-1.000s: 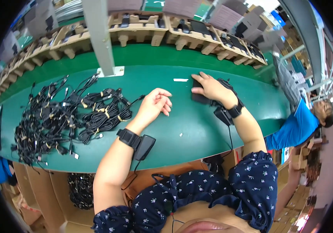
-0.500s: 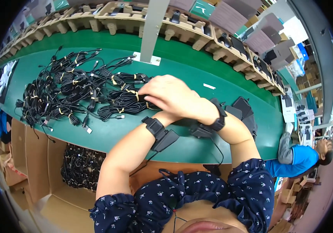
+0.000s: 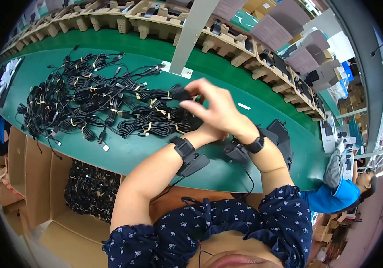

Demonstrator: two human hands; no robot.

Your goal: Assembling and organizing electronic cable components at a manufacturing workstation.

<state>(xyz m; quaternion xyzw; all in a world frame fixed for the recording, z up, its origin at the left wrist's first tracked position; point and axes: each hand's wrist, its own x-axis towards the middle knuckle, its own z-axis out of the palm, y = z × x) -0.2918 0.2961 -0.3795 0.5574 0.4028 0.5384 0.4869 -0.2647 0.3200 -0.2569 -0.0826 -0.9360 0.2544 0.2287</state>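
Note:
Heaped across the left half of the green table are several black cable bundles (image 3: 84, 89), bound with pale ties. My right hand (image 3: 216, 102) is above their right edge, thumb and forefinger curled round a blurred black piece (image 3: 181, 93) that looks like a cable end. Below it, my left hand (image 3: 209, 132) lies low at the table beside the nearest bundles (image 3: 155, 125); its fingers are mostly hidden beneath the right hand. Both wrists wear black straps with a small dark box.
Dark flat pieces (image 3: 280, 136) are stacked right of my hands. A grey metal post (image 3: 191, 40) stands at the table's far side, before cardboard trays (image 3: 231, 42) of devices. A carton (image 3: 62, 223) with more cables is below left. A person in blue (image 3: 334, 196) is at right.
My right hand has lifted off the bundles and shifted right, its thumb now apart from the fingers with the black piece between them. My left hand has moved slightly right. The view has shifted slightly.

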